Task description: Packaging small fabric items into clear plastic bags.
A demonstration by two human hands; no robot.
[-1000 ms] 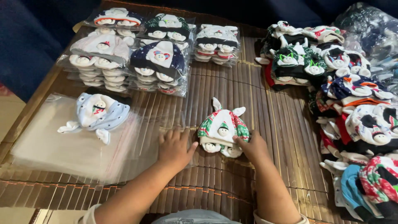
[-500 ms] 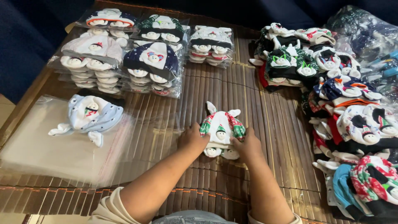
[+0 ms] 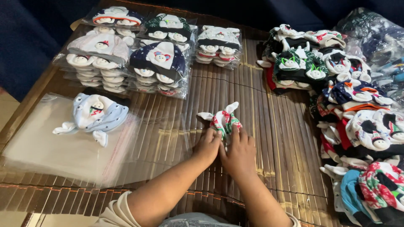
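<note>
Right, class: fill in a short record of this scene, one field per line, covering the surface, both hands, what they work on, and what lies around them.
Surface: brown slatted bamboo mat
Left hand: pressed on the near left side of the small hat
Right hand: pressed on its near right side, touching the left hand
Small hat: red, white and green, bunched between both hands
Left of the hands: pale blue hat lying on flat clear bags
Far side: bagged hat stacks
Right side: loose hat pile
</note>
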